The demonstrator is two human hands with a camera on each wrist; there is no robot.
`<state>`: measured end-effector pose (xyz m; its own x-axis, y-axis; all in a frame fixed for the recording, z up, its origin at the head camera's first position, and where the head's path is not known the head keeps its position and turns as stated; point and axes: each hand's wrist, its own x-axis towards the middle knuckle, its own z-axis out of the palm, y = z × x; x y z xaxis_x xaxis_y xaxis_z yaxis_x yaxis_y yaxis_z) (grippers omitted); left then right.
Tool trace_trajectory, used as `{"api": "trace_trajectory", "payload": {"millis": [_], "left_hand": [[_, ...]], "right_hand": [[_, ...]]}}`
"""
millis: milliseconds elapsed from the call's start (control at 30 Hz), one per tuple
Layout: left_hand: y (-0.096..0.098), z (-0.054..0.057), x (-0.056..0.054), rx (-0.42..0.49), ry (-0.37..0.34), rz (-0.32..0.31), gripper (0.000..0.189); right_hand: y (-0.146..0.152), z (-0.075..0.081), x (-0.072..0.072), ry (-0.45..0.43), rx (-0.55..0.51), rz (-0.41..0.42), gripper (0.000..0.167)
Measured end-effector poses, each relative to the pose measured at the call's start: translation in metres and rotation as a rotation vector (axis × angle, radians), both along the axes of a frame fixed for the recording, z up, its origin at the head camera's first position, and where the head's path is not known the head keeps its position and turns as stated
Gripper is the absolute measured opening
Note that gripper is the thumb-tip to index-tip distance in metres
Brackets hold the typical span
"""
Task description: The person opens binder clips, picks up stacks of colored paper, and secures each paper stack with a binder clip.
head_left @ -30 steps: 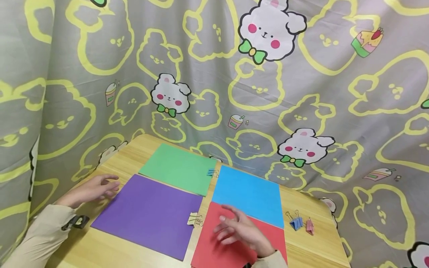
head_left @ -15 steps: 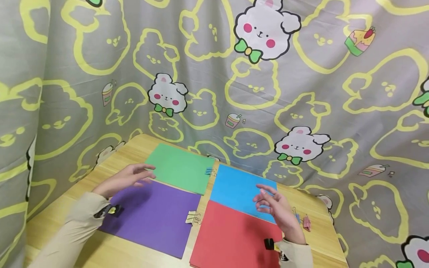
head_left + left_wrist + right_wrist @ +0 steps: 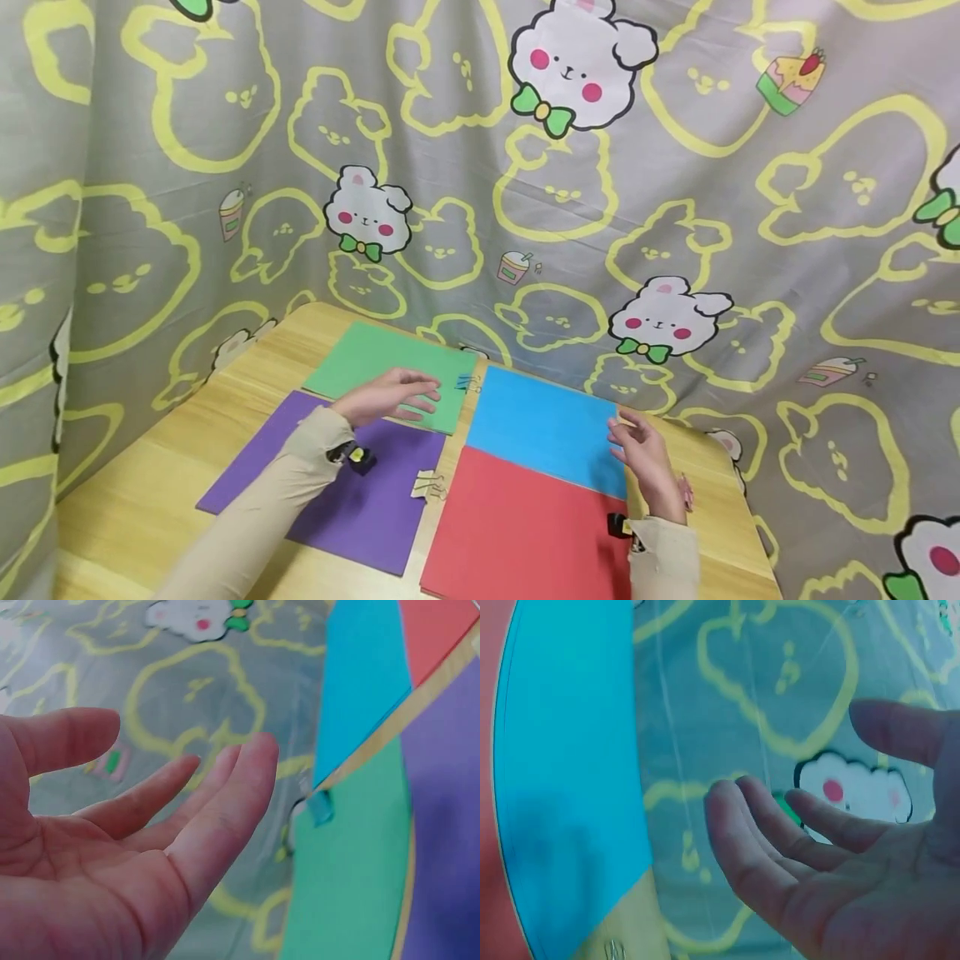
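Observation:
Fingers spread, my left hand (image 3: pixel 390 394) hovers over the green paper (image 3: pixel 352 358) and the far edge of the purple paper (image 3: pixel 258 446), holding nothing. A blue binder clip (image 3: pixel 468 383) grips the green paper's right edge, just beyond those fingertips. The purple paper's right edge carries a pale yellow binder clip (image 3: pixel 426 485). My right hand (image 3: pixel 647 457), loosely bent and holding nothing, is above the right edge of the blue paper (image 3: pixel 540 421). Nearer lies the red paper (image 3: pixel 525 533). A pink binder clip (image 3: pixel 686 493) shows partly behind the right hand, which hides the loose blue clip there.
All the papers lie flat on a wooden table (image 3: pixel 127 500). A grey curtain (image 3: pixel 442 167) with cartoon bears hangs close behind the table's far edge and along its left side. Wire clip handles (image 3: pixel 615 949) show on the wood in the right wrist view.
My left hand has moved right from beside the purple paper to over the green paper. My right hand has moved from above the red paper to the blue paper's right edge.

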<state>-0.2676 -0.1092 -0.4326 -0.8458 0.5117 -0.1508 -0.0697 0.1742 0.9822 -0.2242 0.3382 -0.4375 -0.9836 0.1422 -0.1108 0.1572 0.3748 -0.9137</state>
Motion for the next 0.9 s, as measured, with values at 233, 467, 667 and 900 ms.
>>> {"api": "trace_trajectory", "payload": {"millis": [233,467,667,900], "left_hand": [[0.042,-0.009,-0.02,-0.042,-0.069,-0.04,0.056],[0.082,-0.007,-0.024,-0.119,-0.112,-0.015,0.061],[0.104,-0.008,-0.026,-0.099,-0.157,0.004,0.065],[0.119,-0.029,-0.041,-0.076,-0.217,0.045,0.073]], "right_hand": [[0.032,-0.001,0.005,0.119,0.195,-0.227,0.052],[0.046,-0.014,0.003,0.197,0.383,-0.29,0.041],[0.043,-0.019,0.003,0.165,0.41,-0.219,0.043],[0.061,-0.026,0.01,0.087,0.523,-0.194,0.051]]}}
